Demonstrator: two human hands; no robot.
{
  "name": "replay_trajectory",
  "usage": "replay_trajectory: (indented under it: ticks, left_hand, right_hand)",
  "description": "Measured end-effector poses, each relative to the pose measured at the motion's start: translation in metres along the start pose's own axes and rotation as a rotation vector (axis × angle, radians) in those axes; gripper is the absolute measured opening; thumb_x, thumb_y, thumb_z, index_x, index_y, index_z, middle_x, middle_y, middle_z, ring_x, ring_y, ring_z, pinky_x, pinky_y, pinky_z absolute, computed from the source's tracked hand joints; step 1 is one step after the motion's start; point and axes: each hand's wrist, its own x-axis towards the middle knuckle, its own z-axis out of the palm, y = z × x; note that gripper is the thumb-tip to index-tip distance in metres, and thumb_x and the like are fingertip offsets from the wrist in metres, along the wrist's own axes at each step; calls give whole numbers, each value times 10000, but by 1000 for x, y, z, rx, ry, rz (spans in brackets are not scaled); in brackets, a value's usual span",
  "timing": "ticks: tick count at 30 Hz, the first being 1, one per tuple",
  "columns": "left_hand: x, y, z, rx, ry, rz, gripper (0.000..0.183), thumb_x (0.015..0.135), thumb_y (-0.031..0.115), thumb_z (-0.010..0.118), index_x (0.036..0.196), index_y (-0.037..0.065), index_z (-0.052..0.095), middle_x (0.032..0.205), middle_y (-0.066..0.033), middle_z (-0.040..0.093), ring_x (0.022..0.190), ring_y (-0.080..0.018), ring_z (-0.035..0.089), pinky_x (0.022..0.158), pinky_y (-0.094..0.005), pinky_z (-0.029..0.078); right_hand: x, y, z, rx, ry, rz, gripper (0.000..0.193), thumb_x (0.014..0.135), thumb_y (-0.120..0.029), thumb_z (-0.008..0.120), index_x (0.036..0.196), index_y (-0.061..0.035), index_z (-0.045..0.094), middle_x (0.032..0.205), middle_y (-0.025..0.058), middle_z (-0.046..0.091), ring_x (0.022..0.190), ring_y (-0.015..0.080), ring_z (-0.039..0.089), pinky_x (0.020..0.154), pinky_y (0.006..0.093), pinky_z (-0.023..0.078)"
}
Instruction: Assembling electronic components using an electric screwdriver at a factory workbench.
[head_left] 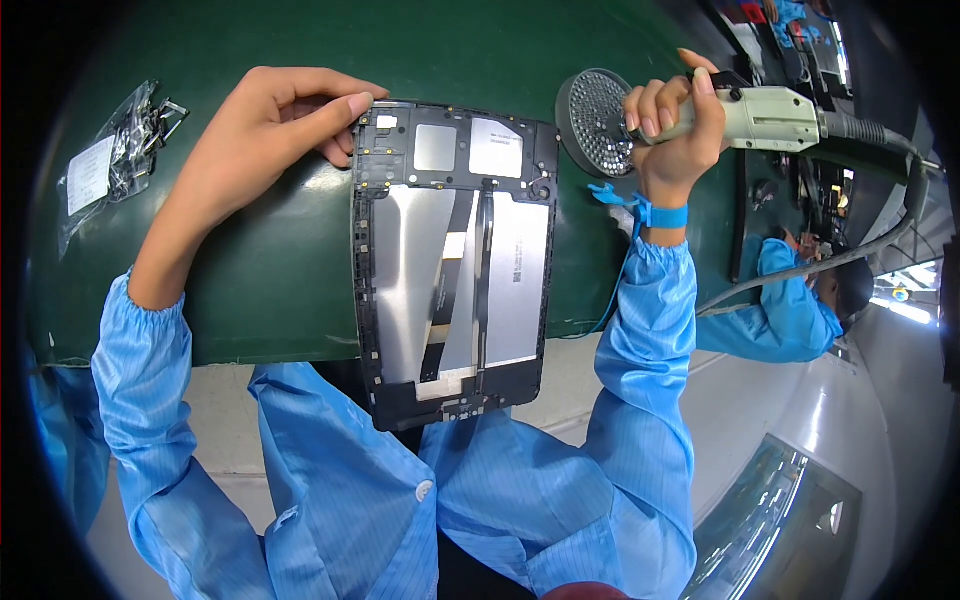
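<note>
My left hand point(290, 130) pinches the upper left corner of an opened tablet point(425, 240) between thumb and fingers. The tablet lies tilted over the table's near edge, its lower end sticking out above my lap. Silver battery plates, a dark ribbon cable and a black frame show inside it. In my right hand point(680, 125) is a pale corded electric screwdriver point(770, 118), fingers wrapped round its front part; its tip is hidden. Just left of that hand stands a round grey dish point(590, 120) dotted with many small shiny spots, perhaps screws or holes.
A clear plastic bag point(115, 155) of small metal parts with a white label lies at the far left of the green table point(300, 30). A blue wrist strap point(665, 215) and its cord run from my right wrist. The thick tool cable point(800, 270) hangs at right, near another person's blue sleeve point(770, 330).
</note>
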Motion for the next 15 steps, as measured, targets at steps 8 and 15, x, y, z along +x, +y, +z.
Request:
replay_trajectory:
  ticks: [8,15]
  left_hand:
    - [-3,-6,-1,-59,28,15,303,987,209,591,1136,-37,684,819,-52,665,710,-89,634,687,-227,536]
    - [2,0,-2,-101,-47,64,288,958,172,625,1096,-74,685,799,-80,691,706,-105,652,670,-239,532]
  right_hand:
    - [1,-19,31,61,-91,1,354,968,-275,415,1077,26,566,530,-15,312,420,111,334,440,304,352]
    - [3,-25,110,264,-346,52,365,960,-282,407,1073,15,586,531,-29,279,417,100,317,437,302,352]
